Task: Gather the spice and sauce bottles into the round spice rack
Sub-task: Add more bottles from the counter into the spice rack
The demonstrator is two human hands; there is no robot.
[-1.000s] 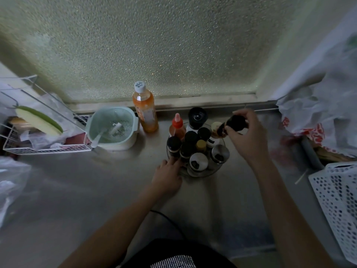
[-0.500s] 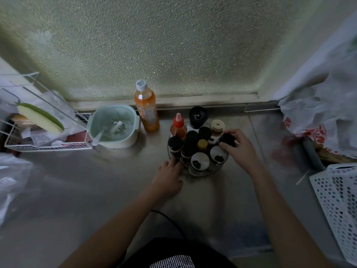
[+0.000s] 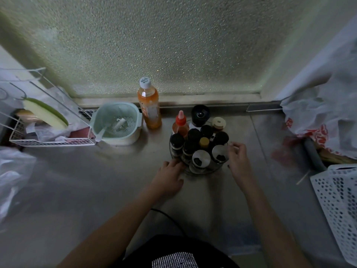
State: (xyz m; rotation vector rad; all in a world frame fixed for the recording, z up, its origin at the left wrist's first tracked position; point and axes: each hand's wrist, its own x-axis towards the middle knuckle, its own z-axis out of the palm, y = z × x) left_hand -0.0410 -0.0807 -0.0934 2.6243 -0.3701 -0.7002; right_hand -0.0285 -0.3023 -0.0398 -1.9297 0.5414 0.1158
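Observation:
The round spice rack (image 3: 207,171) stands on the steel counter, filled with several dark-capped spice jars, among them a black-capped jar (image 3: 220,137) at its right side. A red-tipped sauce bottle (image 3: 180,125), a tall black grinder (image 3: 200,114) and a beige-capped jar (image 3: 218,123) stand at its back. My left hand (image 3: 170,176) lies flat on the counter, fingertips against the rack's front left rim. To the rack's right is my right hand (image 3: 238,159), holding nothing, with its fingers loosely curled near the rim.
An orange drink bottle (image 3: 149,105) stands behind the rack by the window. A mint strainer bowl (image 3: 116,122) and a white wire rack (image 3: 44,128) sit to the left. Plastic bags (image 3: 324,117) and a white perforated basket (image 3: 338,206) crowd the right.
My right hand lowered the black-capped jar into the rack's right side, let go and drew back toward me. My left hand stayed at the rack's rim.

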